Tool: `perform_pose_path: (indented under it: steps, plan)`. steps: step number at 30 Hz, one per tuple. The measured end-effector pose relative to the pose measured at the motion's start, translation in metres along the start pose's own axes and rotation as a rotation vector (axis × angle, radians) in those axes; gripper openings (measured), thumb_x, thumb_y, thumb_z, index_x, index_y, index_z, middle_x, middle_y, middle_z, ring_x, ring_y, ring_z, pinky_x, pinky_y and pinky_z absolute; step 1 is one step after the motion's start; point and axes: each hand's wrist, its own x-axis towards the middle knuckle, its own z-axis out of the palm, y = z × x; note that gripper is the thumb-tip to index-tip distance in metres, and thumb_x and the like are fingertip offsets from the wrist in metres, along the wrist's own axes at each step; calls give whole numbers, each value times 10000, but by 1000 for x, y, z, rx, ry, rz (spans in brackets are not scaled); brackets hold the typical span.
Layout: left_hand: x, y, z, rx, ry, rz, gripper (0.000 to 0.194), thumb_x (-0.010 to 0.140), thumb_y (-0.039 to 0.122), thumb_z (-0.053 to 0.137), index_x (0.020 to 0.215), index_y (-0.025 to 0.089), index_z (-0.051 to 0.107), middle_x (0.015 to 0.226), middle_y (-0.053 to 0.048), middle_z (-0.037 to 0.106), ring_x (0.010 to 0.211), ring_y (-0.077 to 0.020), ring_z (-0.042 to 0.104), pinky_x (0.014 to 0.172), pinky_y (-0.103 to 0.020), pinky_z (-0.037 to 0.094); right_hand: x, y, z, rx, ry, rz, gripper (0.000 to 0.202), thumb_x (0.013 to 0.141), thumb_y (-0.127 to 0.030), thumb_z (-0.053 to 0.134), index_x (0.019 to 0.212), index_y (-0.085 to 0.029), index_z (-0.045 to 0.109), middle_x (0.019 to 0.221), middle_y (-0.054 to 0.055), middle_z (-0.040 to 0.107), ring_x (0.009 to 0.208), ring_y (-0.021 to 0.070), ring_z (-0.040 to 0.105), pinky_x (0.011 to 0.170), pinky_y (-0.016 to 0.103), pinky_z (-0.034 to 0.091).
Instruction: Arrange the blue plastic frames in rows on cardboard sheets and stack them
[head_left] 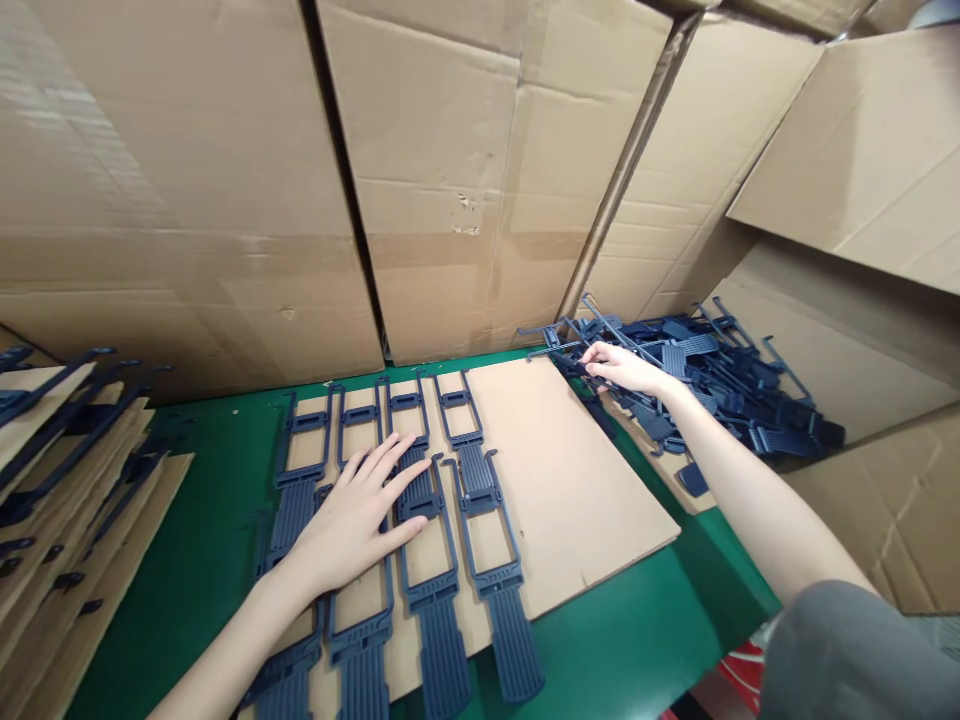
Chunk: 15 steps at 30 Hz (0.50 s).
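My left hand (367, 510) lies with its fingers spread over rows of dark blue plastic frames with ribbed tabs (514, 640). The frames sit in two overlapping rows on a flat cardboard sheet (577, 480), and the front tabs overhang its near edge. My palm and fingers cover parts of the middle frames. At the left edge of a heap of loose dark blue plastic parts (697, 360), my right hand (622, 368) has its fingers curled together. What lies between those fingertips is too small to make out.
Stacked cardboard sheets with more blue parts between them (135, 520) stand on the left. Tall cardboard boxes (480, 180) wall off the back of the green table (615, 630). An open carton flap (862, 160) hangs above the heap on the right.
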Motion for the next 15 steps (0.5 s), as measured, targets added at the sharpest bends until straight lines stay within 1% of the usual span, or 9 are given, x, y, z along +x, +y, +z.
perform_pose_path:
  steps: [3,6,8,11,15]
  plan:
    - [0,1,0,-6,0,1,576,919,556,413,1433,303,362,1569,-36,169,1436,-308,140,1120,-560,226,-4,-9,8,-64,35,0,210,754,-329,604,908,-213,522,974,44,606,725,136,572,538,248,558]
    - [-1,2,-2,-12,-2,-4,574,920,558,409,1428,294,375,1568,-44,169,1435,-307,146,1120,-559,225,-11,-18,11,-114,30,2,204,737,-322,625,888,-214,540,988,45,622,661,121,563,489,224,535]
    - [-1,3,-2,-19,-5,-11,573,921,555,408,1431,297,368,1571,-41,158,1436,-304,141,1123,-556,222,-14,-21,12,-138,22,4,200,731,-327,629,877,-218,546,991,46,632,661,131,577,471,225,527]
    - [-2,3,-3,-35,-10,-17,570,921,553,415,1433,309,363,1571,-32,156,1437,-303,136,1128,-554,213,-20,-19,16,-98,5,-1,208,754,-357,612,893,-224,533,1081,57,625,784,177,621,522,258,553]
    - [-1,3,-3,-48,3,-16,562,917,541,432,1425,305,380,1567,-39,175,1432,-314,153,1124,-561,218,-31,-14,22,98,-18,-41,254,802,-412,596,939,-221,500,1227,69,572,976,211,605,684,324,585]
